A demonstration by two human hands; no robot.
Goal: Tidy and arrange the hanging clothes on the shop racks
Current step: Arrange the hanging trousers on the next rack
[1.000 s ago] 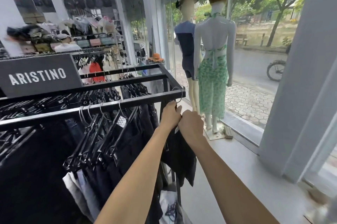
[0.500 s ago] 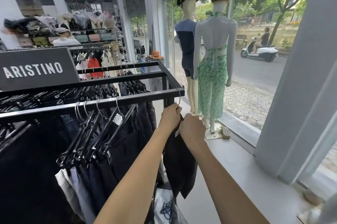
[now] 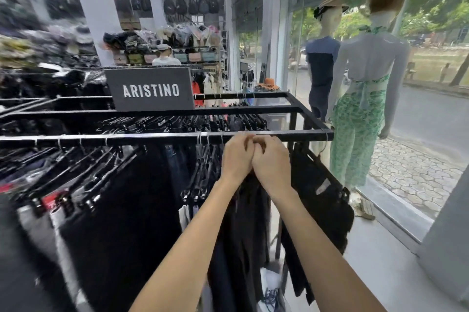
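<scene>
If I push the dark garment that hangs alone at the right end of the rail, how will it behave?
The dark garment will probably swing and fold, since it drapes limply. Its hanger likely slides easily along the smooth rail. It seems light.

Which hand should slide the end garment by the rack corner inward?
Right, probably. The right hand sits nearer the end garment; the left hand is toward the bunched hangers.

grey ARISTINO sign (image 3: 151, 90), two mannequins by the window, one in a green skirt (image 3: 360, 113), one in a hat (image 3: 323, 68), backpacks (image 3: 193, 6) up high
</scene>
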